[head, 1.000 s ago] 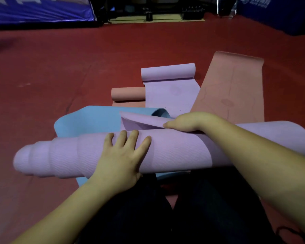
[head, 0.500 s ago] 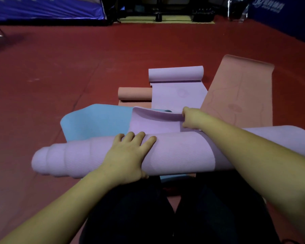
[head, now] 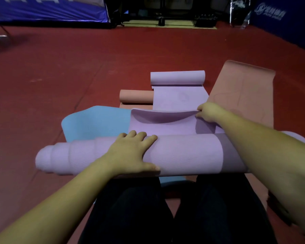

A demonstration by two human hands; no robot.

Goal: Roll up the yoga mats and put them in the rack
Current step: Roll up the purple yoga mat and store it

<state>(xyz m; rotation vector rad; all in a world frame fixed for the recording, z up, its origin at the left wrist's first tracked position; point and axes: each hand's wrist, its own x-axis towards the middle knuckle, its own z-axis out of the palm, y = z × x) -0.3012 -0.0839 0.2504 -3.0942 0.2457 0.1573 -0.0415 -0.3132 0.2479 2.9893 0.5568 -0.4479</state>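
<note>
The loose flap [head: 163,120] of the purple roll [head: 183,154] has been pulled further out over the last second: a second ago it lay close against the roll under the right hand; now it is drawn away from the body and its edge curls up. The view has also shifted so the roll sits higher and nearer centre.

Right hand [head: 208,111]: the flap's far right corner is pinched, fingers curled on it. Left hand [head: 130,154]: laid flat on top of the roll, fingers spread, thumb on the near side, the roll pressed down. Hands well apart.

Judgement: the roll is being loosened or re-tensioned, not finished. Its left end is telescoped in steps, so the wrap is uneven and would likely need squaring before racking.

The roll lies across the lap, over a blue mat [head: 95,122]. Beyond it: a purple mat [head: 178,85] half unrolled, a small pink roll [head: 136,96] beside it on the left, a pink mat [head: 243,92] flat to the right. None racked; no rack identifiable.

Surface: red floor [head: 77,67]. Room: blue banners [head: 48,9] at the back, dark equipment between them, too dim to be identified.
</note>
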